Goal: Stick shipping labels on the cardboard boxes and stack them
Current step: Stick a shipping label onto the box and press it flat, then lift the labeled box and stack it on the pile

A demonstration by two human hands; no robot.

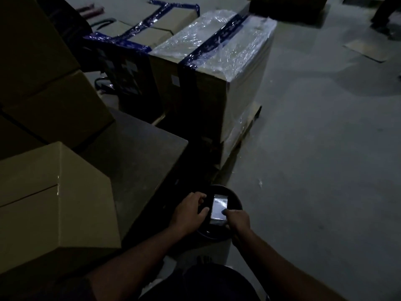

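In dim light, a small white shipping label (219, 209) lies on top of a dark round stool (235, 198) on the floor, and both hands work at it: the left hand (189, 210) curls loosely at the label's left edge with fingertips touching it, and the right hand (237, 219) is closed in a pinch on its lower right corner. Left of the stool stand plain cardboard boxes (56, 203), the nearest beside a dark worktop (141, 148). Beyond the stool sits a film-wrapped box (219, 68) banded with blue tape.
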